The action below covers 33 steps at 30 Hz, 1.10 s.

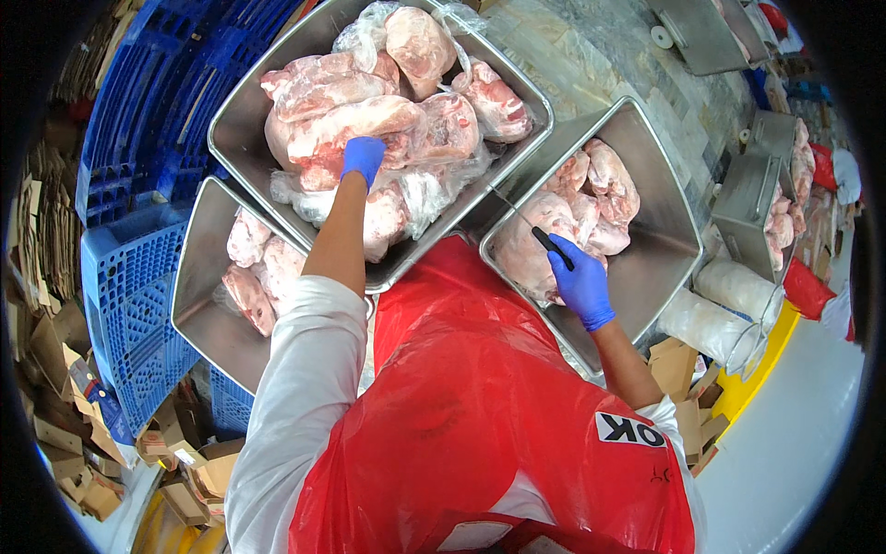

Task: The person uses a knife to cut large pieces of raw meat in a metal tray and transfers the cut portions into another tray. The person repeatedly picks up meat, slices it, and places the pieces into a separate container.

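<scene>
- The person in the red apron [480, 406] stands over three steel tubs of pale pink meat, both hands in blue gloves.
- The left hand [362, 157] reaches into the middle tub [242, 120] and rests palm-down on a plastic-wrapped cut [346, 125]; the fingers curl over the wrap, though I cannot tell whether they pinch it or only press on it.
- The right hand [581, 284] is closed round the black handle of a knife [540, 231], the thin blade pointing up and away, over the unwrapped meat [572, 212] in the right tub [660, 249].
- What looks done: the right tub holds several bare pieces with no film on them, piled toward its far left corner, and much of its floor is bare steel. The lower left tub [198, 295] holds a few pieces as well; I cannot tell whether those are wrapped.
- What looks left: the middle tub is heaped high, and most of its pieces sit in clear bags or film, with loose plastic hanging at the near edge. By my reckoning the unwrapping is well short of half done.
- Around them: blue plastic pallets [138, 277] to the left, flattened cardboard [74, 443] on the floor, more steel tubs at the far right.
</scene>
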Tool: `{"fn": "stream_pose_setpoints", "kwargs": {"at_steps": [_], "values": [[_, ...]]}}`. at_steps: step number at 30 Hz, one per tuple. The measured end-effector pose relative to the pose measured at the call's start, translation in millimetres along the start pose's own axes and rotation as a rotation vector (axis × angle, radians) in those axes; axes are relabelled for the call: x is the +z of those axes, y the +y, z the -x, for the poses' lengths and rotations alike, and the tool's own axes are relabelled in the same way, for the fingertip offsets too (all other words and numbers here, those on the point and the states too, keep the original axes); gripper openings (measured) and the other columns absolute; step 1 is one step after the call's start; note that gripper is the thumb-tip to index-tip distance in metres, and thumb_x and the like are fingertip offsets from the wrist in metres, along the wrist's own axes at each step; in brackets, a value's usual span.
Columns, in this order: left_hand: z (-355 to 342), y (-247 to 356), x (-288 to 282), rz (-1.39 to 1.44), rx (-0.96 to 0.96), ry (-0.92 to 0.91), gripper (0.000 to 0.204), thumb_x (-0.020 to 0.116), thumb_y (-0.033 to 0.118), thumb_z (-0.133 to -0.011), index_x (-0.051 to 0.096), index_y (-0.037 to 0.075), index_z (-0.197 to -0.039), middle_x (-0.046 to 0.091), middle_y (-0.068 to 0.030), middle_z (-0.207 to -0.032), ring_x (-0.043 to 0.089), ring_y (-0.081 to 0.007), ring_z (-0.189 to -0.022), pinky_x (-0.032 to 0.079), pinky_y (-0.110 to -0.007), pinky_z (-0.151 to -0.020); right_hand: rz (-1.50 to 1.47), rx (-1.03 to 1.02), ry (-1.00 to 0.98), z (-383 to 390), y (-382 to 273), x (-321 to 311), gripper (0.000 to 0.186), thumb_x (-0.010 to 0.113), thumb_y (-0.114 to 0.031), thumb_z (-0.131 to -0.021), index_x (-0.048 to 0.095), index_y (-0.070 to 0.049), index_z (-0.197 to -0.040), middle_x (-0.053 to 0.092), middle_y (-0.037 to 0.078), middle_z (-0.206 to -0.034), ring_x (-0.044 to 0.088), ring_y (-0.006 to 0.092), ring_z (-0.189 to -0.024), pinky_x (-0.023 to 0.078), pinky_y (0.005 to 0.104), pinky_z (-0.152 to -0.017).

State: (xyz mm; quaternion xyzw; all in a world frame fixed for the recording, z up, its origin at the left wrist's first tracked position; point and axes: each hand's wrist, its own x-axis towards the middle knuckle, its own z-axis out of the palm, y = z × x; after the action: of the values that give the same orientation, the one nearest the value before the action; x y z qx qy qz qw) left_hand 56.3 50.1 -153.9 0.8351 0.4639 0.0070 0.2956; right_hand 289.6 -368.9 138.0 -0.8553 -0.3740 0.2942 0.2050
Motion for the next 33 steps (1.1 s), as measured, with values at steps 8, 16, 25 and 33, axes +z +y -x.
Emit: {"fn": "stream_pose_setpoints", "kwargs": {"at_steps": [8,16,25,33], "values": [[37,60,-22,0.434,-0.279,0.255,0.033,0.054,0.022,-0.091,0.072,-0.004,-0.090,0.071,-0.0290,-0.091,0.071,-0.0394,-0.080,0.054,-0.046,-0.076,-0.083,0.006,0.018,0,4,6,0.034,0.069,-0.024,-0.097,0.070,-0.012,-0.129,0.075,0.020,-0.106,0.074,0.0349,-0.090,0.058,0.0413,-0.080],[43,51,-26,0.278,-0.301,0.296,0.033,0.053,0.021,-0.091,0.072,-0.005,-0.090,0.070,-0.0303,-0.090,0.070,-0.0416,-0.077,0.053,-0.048,-0.075,-0.001,-0.127,-0.019,-10,-23,-5,0.038,0.070,-0.025,-0.096,0.069,-0.018,-0.133,0.070,0.018,-0.093,0.070,0.0363,-0.079,0.057,0.0436,-0.074],[50,42,-17,0.257,-0.280,0.388,0.032,0.052,0.020,-0.092,0.071,-0.005,-0.087,0.068,-0.0316,-0.088,0.068,-0.0470,-0.079,0.052,-0.051,-0.073,0.258,-0.409,0.005,-76,-99,21,0.031,0.064,-0.026,-0.097,0.069,-0.019,-0.127,0.066,0.016,-0.087,0.068,0.0359,-0.073,0.056,0.0491,-0.063],[56,52,-24,0.277,-0.270,0.396,0.029,0.053,0.020,-0.092,0.070,-0.003,-0.087,0.068,-0.0299,-0.090,0.068,-0.0464,-0.082,0.053,-0.051,-0.074,0.519,-0.631,-0.077,-149,-135,40,0.027,0.063,-0.023,-0.096,0.069,-0.018,-0.122,0.067,0.014,-0.088,0.070,0.0339,-0.075,0.057,0.0476,-0.063]]}}
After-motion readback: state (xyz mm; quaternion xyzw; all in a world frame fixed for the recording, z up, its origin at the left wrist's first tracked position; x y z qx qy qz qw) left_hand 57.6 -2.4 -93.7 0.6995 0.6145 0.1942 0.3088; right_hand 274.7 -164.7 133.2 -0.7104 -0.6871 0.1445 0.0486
